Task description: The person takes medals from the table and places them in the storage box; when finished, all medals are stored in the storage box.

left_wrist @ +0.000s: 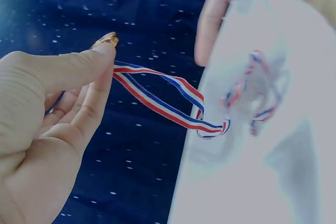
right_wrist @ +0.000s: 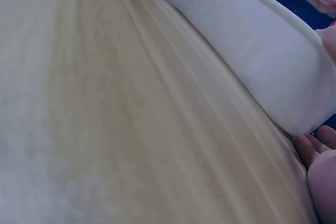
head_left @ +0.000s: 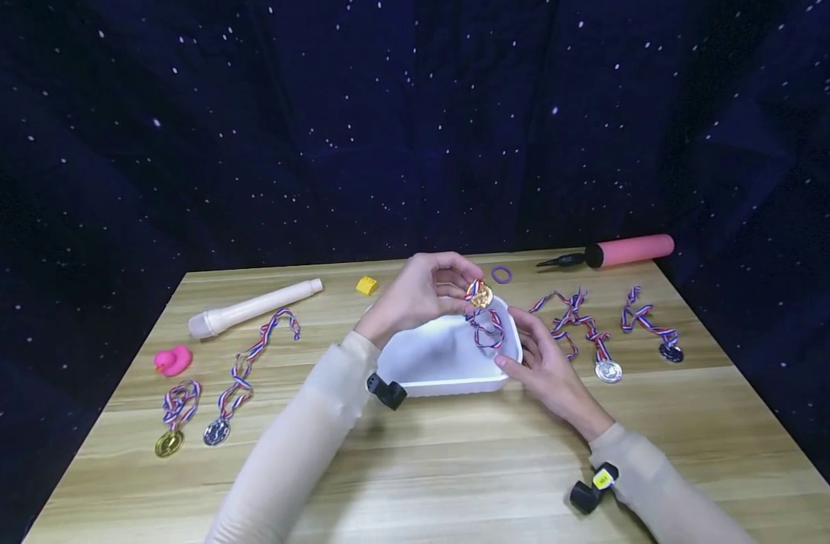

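Note:
My left hand (head_left: 423, 285) pinches a gold medal (head_left: 482, 295) between thumb and fingertips, above the far right part of a white plastic tub (head_left: 442, 387). From the medal a red, white and blue ribbon (head_left: 488, 338) hangs down into the tub; in the left wrist view its loop (left_wrist: 157, 103) droops over the rim. At the tub's right corner, my right hand (head_left: 552, 372) holds the side, thumb over the rim and fingers along the outer wall. In the right wrist view, fingertips (right_wrist: 305, 148) sit low against the tub's base.
On the left lie a toy microphone (head_left: 252, 308), a pink rubber duck (head_left: 173, 360), a gold medal (head_left: 169, 443) and a silver medal (head_left: 217, 431). Two more medals (head_left: 608, 371) (head_left: 670, 352) lie right. A yellow block (head_left: 366, 285), purple ring (head_left: 502, 274) and pink pump (head_left: 633, 251) are behind.

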A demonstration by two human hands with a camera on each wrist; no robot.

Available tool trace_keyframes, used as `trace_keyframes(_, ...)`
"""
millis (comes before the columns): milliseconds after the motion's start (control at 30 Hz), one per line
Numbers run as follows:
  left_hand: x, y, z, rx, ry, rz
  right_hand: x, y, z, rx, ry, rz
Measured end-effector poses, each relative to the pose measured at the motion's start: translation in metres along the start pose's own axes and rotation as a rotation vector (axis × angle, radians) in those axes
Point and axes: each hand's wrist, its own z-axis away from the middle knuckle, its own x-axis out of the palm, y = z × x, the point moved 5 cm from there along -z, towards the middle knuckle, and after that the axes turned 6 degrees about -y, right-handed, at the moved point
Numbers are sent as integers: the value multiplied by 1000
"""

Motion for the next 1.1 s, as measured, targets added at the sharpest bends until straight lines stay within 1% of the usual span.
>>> trace_keyframes(133,11,-19,7,-69,-65,-12,1,0,1,18,2,6)
trace_keyframes(333,26,-41,13,-158,-166,-62,1,-1,1,20,5,3)
trace_keyframes(433,32,-50,16,-194,-215,-103,2,-1,1,11,5,-1)
trace_keyframes(567,39,-56,17,-215,-266,-198,1,-1,1,4,4,-4)
trace_keyframes(633,41,-58,17,-210,-289,-270,1,-1,1,2,4,-2)
trace_keyframes(767,46,-60,18,-157,-343,-466,1,-1,1,2,6,2)
trace_keyframes(867,47,-59,19,-124,-368,-590,1,-1,1,4,3,3)
trace_keyframes(933,47,-58,19,-111,-375,-644,1,-1,2,6,1,5)
trace_keyframes(1000,44,-56,20,-96,-374,-674,1,-1,2,4,-3,7)
trace_keyframes(1100,38,-52,20,-79,-357,-679,1,-1,2,-1,-4,8)
